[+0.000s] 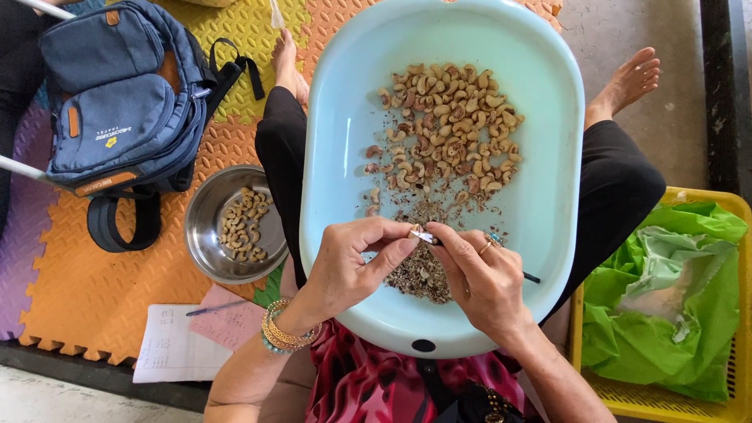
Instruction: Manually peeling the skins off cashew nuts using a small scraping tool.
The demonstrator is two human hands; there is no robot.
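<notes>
- I see a cashew nut [413, 232] pinched in my left hand [352, 262] fingertips, over the pale blue basin [548, 196].
- My right hand [478, 278] grips a small knife [429, 238], blade touching the nut, it seems.
- Unpeeled cashews [450, 125] are piled in the basin; a steel bowl [205, 235] of peeled ones is at the left.

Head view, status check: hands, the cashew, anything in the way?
Left hand pinches one cashew at fingertips. Right hand holds small knife, blade on the nut. Both over pale blue basin, unpeeled pile ahead. Nothing blocking.
</notes>
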